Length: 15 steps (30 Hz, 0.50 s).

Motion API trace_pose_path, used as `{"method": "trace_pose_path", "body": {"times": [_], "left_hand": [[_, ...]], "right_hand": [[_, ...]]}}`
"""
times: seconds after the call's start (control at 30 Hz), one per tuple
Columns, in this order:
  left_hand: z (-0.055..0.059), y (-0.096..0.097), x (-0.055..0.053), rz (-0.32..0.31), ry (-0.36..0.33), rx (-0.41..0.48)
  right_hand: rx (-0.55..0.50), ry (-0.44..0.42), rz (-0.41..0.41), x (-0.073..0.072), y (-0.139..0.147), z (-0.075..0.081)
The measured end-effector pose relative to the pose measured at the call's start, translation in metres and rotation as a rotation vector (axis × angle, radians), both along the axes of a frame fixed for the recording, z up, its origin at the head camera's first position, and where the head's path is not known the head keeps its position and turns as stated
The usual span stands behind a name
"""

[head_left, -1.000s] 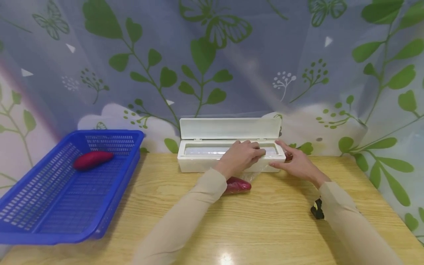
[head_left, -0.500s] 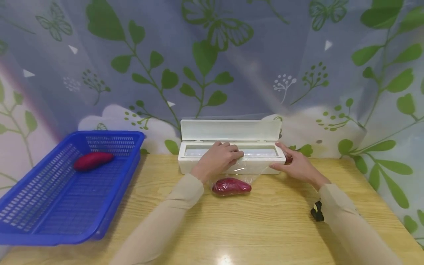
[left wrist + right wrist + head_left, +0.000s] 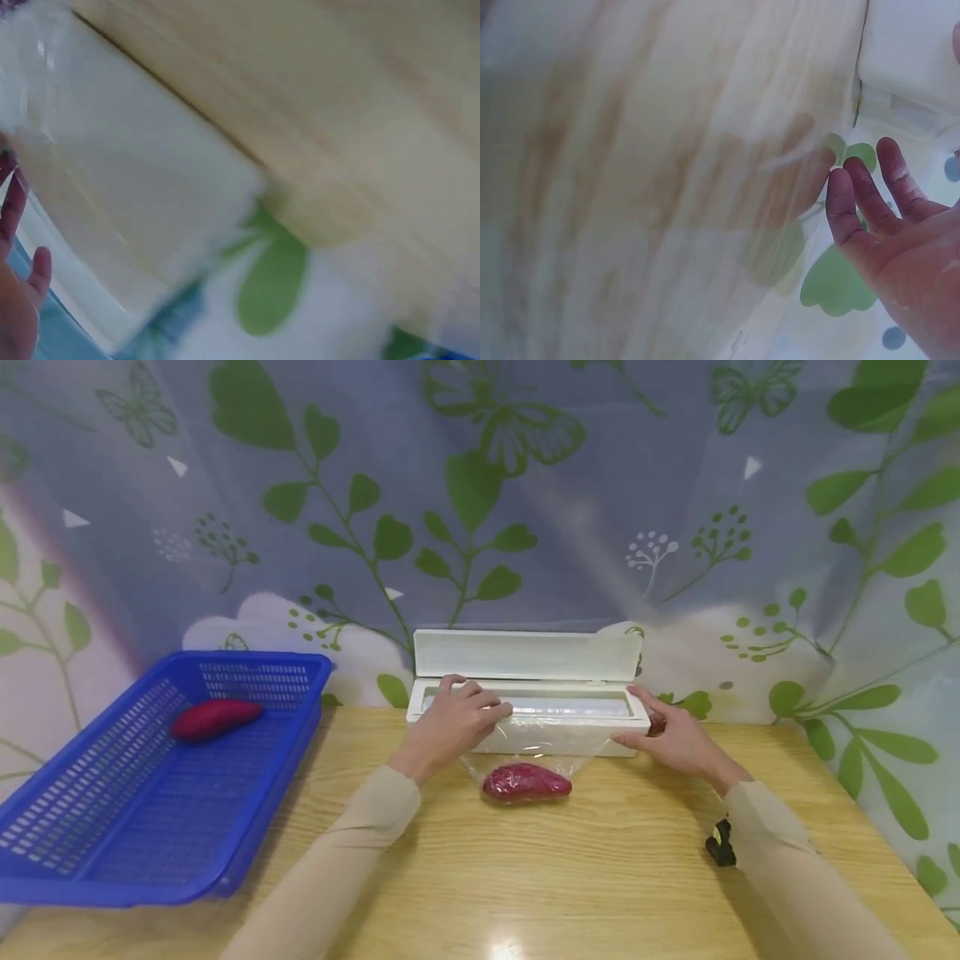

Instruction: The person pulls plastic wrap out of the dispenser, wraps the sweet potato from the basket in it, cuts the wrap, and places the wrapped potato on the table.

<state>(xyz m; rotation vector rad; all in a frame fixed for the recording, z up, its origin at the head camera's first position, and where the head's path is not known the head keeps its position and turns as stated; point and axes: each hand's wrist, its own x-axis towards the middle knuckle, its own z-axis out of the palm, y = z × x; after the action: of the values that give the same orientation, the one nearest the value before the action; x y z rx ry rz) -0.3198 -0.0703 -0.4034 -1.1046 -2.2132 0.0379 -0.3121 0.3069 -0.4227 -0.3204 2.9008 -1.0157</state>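
A white cling film box (image 3: 540, 741) stands at the back of the table with its lid (image 3: 525, 656) up, showing a pale roll inside. In front lies a purple-red sweet potato (image 3: 527, 782) under clear film (image 3: 480, 760) that runs back to the box. My left hand (image 3: 452, 727) rests at the left part of the box's front rim, fingers slightly bent. At the right end, my right hand (image 3: 675, 739) grips the box between thumb and index finger. Its other fingers (image 3: 840, 202) extend past the end in the right wrist view.
A blue plastic basket (image 3: 112, 893) stands on the left, with another red sweet potato (image 3: 215, 720) in it. A leaf-patterned cloth (image 3: 570, 527) hangs right behind the box. A small black device (image 3: 720, 843) sits at my right wrist.
My left hand has slid leftward along the box's front rim, from right of its middle to near its left end, uncovering the wrapped sweet potato. My right hand has stayed on the box's end.
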Motion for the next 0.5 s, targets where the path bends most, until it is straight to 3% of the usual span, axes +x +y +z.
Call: {"method": "trace_pose_path", "body": {"times": [0.07, 0.27, 0.5], "left_hand": [[-0.004, -0.012, 0.0, 0.003, 0.017, 0.034], [-0.009, -0.041, 0.002, 0.011, -0.016, 0.102], [-0.008, -0.055, 0.001, -0.074, -0.098, 0.139]], "right_hand": [[0.003, 0.01, 0.001, 0.0, 0.0, -0.001], [0.018, 0.021, 0.01, -0.001, -0.001, -0.001], [-0.003, 0.01, 0.012, 0.0, 0.0, 0.0]]}}
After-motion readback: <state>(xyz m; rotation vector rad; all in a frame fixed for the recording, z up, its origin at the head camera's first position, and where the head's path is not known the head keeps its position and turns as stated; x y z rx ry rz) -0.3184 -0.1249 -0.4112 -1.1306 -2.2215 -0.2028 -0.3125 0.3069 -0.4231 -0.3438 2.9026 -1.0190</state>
